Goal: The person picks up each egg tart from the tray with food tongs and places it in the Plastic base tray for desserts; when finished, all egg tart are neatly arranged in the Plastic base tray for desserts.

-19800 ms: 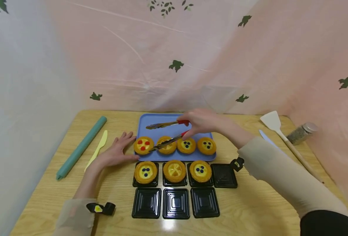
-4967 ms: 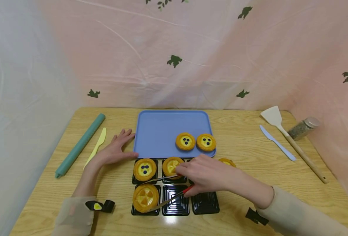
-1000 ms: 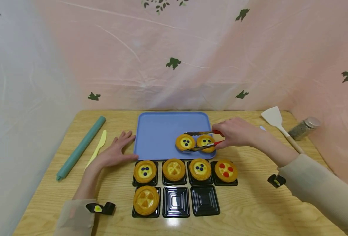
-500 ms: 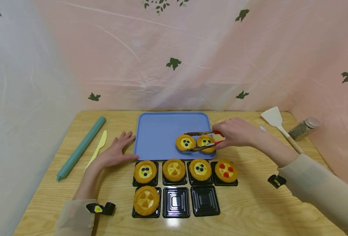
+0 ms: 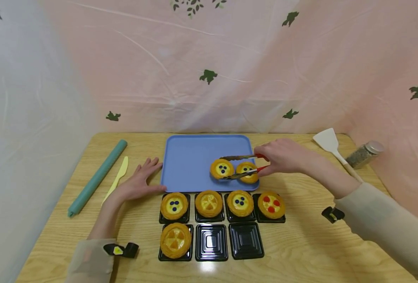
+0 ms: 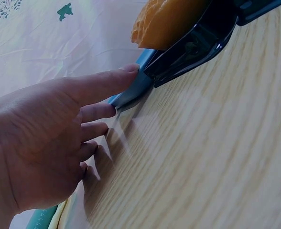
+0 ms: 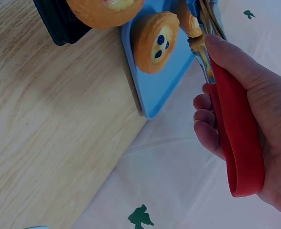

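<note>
Head view: the right hand [image 5: 283,156] grips red-handled tongs [image 5: 243,165], whose metal arms close on either side of the left blueberry tart [image 5: 221,169] on the blue tray [image 5: 191,157]. A second blueberry tart [image 5: 247,171] sits just beside it, partly under the tongs. The left hand [image 5: 138,182] lies flat and relaxed on the bench [image 5: 301,243], its fingertips touching the tray's left front corner. In front of the tray stand black plastic cups: five hold tarts, and two empty cups [image 5: 211,243] sit in the front row.

Left wrist view: the left hand [image 6: 40,143] rests with straight fingers on the wood, its forefinger touching the tray's edge [image 6: 133,88] beside a black cup [image 6: 198,45].

Right wrist view: the right hand [image 7: 255,124] curls around the tongs' red handle [image 7: 236,138]; the second blueberry tart [image 7: 155,42] lies on the tray [image 7: 155,90] near its edge.
</note>
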Motion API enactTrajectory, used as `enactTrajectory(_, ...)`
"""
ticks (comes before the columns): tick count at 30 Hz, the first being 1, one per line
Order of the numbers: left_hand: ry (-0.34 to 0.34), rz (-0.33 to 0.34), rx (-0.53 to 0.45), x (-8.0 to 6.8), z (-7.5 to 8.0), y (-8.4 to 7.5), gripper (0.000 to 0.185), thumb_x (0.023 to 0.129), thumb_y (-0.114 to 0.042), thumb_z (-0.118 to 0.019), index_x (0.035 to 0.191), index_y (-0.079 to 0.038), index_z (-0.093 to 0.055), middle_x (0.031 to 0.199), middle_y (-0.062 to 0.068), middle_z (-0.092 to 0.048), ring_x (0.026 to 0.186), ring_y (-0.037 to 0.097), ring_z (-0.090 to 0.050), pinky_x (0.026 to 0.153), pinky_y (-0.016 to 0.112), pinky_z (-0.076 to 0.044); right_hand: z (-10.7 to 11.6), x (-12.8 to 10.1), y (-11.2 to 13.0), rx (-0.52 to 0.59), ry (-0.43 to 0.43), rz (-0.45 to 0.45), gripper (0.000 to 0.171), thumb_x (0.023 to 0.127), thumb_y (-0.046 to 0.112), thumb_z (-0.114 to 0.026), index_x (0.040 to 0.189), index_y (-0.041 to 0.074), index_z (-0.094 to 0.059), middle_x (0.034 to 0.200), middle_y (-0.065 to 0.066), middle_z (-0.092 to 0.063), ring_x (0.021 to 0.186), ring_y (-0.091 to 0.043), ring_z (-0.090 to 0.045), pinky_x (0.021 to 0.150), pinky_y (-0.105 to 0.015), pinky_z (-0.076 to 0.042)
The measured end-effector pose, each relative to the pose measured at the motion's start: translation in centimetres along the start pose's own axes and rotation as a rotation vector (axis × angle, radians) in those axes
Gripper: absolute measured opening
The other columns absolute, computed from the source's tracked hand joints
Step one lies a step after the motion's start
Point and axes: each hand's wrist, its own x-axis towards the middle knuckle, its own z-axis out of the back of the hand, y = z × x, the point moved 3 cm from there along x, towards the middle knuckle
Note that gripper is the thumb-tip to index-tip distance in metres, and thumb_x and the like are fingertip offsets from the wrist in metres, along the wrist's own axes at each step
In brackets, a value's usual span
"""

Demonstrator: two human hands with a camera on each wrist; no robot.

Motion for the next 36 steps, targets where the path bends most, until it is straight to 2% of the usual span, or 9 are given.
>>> enactTrajectory(10, -0.002, -0.008, 0.004, 0.0, 0.0, 0.1, 0.093, 0.092, -0.045, -0.074, 0.161, -0.002, -0.030, 0.172, 0.025, -0.011, 0.160, 0.047, 0.003, 0.128, 0.068, 0.004, 2.5, -0.5, 0.4, -0.010, 0.010, 0.027, 0.048, 0.081, 0.054, -0.083, 0.104, 0.014, -0.068, 0.075, 0.008, -0.062, 0.064, -0.008, -0.048, 0.059, -0.026, -0.042)
enactTrajectory(18, -0.001, -0.007, 0.005, 0.0, 0.0, 0.0, 0.093, 0.092, -0.045, -0.074, 0.161, -0.001, -0.030, 0.172, 0.026, -0.011, 0.160, 0.048, 0.002, 0.128, 0.068, 0.004, 3.8, -2.0, 2.7, -0.015, -0.012, 0.090, 0.042, 0.078, 0.057, -0.084, 0.095, 0.023, -0.065, 0.074, 0.014, -0.057, 0.061, -0.005, -0.043, 0.057, -0.022, -0.037)
enactTrajectory(23, 0.000, -0.004, -0.001, 0.0, 0.0, 0.0, 0.093, 0.092, -0.045, -0.074, 0.161, -0.002, -0.030, 0.172, 0.025, -0.011, 0.160, 0.047, 0.003, 0.128, 0.068, 0.004, 3.5, -3.1, 4.7, -0.025, -0.006, 0.150, 0.045, 0.078, 0.060, -0.083, 0.101, 0.025, -0.068, 0.080, 0.016, -0.066, 0.062, 0.000, -0.047, 0.057, -0.018, -0.043)
enactTrajectory(28, 0.001, -0.007, 0.002, 0.0, 0.0, 0.0, 0.093, 0.092, -0.044, -0.074, 0.161, -0.001, -0.029, 0.172, 0.025, -0.011, 0.160, 0.047, 0.004, 0.128, 0.068, 0.004, 2.8, -4.4, 6.3, -0.005, -0.011, 0.210, 0.044, 0.080, 0.055, -0.084, 0.105, 0.023, -0.068, 0.083, 0.014, -0.068, 0.064, 0.001, -0.052, 0.055, -0.017, -0.042)
enactTrajectory(32, 0.002, -0.009, 0.007, 0.0, 0.1, 0.0, 0.093, 0.092, -0.045, -0.074, 0.161, -0.002, -0.029, 0.172, 0.025, -0.010, 0.160, 0.047, 0.004, 0.128, 0.068, 0.004, 2.0, -5.4, 7.3, 0.048, 0.002, 0.237, 0.044, 0.080, 0.051, -0.084, 0.111, 0.022, -0.070, 0.097, 0.013, -0.076, 0.072, 0.002, -0.061, 0.059, -0.018, -0.049)
enactTrajectory(36, -0.001, -0.007, 0.006, 0.0, 0.2, -0.1, 0.093, 0.092, -0.045, -0.074, 0.161, -0.002, -0.029, 0.172, 0.025, -0.010, 0.160, 0.048, 0.003, 0.128, 0.068, 0.004, 1.3, -6.0, 8.3, 0.067, 0.012, 0.279, 0.052, 0.084, 0.055, -0.080, 0.119, 0.019, -0.071, 0.108, 0.007, -0.079, 0.077, 0.000, -0.067, 0.063, -0.021, -0.055)
